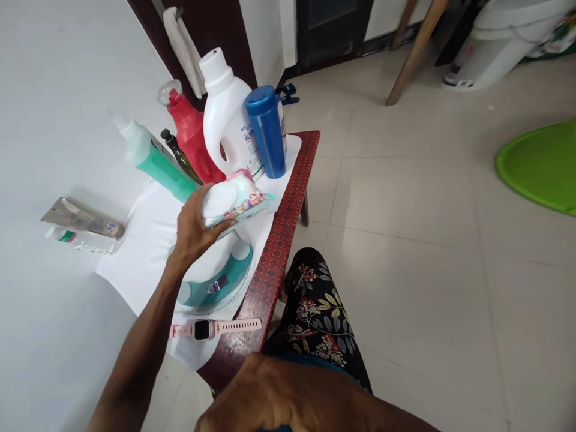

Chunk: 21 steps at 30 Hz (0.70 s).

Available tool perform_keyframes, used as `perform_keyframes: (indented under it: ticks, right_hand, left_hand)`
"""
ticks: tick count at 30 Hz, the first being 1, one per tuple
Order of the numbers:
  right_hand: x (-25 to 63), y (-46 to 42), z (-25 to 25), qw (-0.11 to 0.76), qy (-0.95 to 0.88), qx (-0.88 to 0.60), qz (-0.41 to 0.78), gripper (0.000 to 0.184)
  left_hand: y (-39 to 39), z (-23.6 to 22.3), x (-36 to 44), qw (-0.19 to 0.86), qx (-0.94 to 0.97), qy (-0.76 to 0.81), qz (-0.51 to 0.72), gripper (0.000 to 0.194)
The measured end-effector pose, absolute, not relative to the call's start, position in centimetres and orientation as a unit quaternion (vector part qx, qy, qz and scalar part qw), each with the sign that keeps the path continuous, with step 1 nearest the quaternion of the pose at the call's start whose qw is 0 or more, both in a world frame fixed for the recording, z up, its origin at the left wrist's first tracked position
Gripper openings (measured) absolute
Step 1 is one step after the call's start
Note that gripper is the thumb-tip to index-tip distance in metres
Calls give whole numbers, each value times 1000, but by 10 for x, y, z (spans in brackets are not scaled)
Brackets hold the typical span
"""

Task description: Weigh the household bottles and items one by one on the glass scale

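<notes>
Head view: the left hand (198,225) grips a soft wipes packet (240,201), its fingers (220,230) spread around the near end, with the thumb along the side closest to the wearer. The packet has a white lid on its upper face and a pink and pale-green printed wrapper; it is slightly blurred and sits tilted over the far part of a round glass scale (225,279). Whether its underside touches anything cannot be told. The right hand (265,396) is at the bottom, close to the camera, its back showing; its fingers are hidden, so whether they are clenched or released cannot be told.

A red patterned desk (276,240), partly covered by a white cloth (139,246), carries the things. Near the wearer, a pink watch (203,329) lies with its strap stretched out just beside the scale. Beyond the packet stand a white jug (229,120) and, just beside it on the right, a blue tumbler (267,132). Left of the jug come a red bottle (193,135), a small dark bottle (180,155) and a bottle of green liquid (164,168). Farther left, near the wall, are a grey tube (85,217) and a clear bottle (92,242), side by side
</notes>
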State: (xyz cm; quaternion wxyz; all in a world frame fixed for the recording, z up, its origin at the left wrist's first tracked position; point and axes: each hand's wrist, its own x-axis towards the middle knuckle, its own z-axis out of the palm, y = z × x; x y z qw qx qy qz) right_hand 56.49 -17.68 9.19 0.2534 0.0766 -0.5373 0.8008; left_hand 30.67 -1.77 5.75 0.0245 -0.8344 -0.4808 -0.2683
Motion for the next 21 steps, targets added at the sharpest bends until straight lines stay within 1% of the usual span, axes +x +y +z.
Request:
perform_keyframes:
  ticks: [1,2,6,10,13,16,18,21]
  right_hand:
    - [564,-176,87,241,-518,81,816,84]
    - [563,-177,81,250,-506,72,822,85]
    - [557,-190,46,336,-477,-25,812,88]
    - [543,-195,19,428,-410,-86,801,77]
    - [536,-190,13,487,-397,-126,768,60]
    - [535,-180,15,486,-455,-224,712,44]
    - [537,-170,13,494,-486,-319,646,40]
    - [537,-144,0,521,-500,-441,533,38]
  left_hand:
    - [2,54,312,14,-855,-458,-244,95]
    - [21,49,317,7,-870,-442,-219,96]
    - [81,35,328,-11,-900,-422,-112,93]
    - [102,27,324,-19,-901,-428,-61,99]
    - [93,26,311,9,-892,-443,-88,97]
    - [68,29,286,30,-876,-453,-164,91]
    - [45,32,261,16,-852,-477,-215,91]
    - [2,30,214,-33,-778,-561,-280,92]
